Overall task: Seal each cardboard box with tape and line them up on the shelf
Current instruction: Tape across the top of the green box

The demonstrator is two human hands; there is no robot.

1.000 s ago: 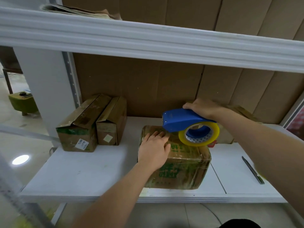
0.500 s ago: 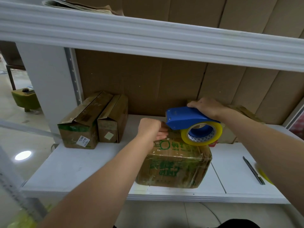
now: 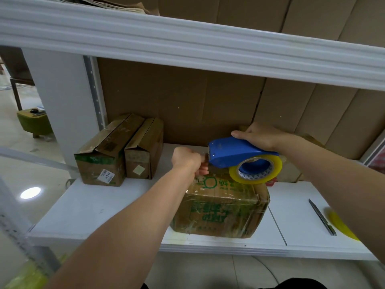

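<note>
Pinching tape end, left hand (image 3: 188,160); right hand (image 3: 259,135) grips blue tape dispenser (image 3: 235,152) over box (image 3: 220,207).

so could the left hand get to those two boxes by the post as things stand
Probably yes. The left hand would first have to let go at the tape dispenser; only bare shelf shows between it and the two boxes.

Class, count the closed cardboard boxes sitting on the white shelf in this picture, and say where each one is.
3. Two boxes stand side by side at the back left, a larger box and a narrower box. A third box sits at the front centre under the tape dispenser. Another may be hidden behind the right hand.
</note>
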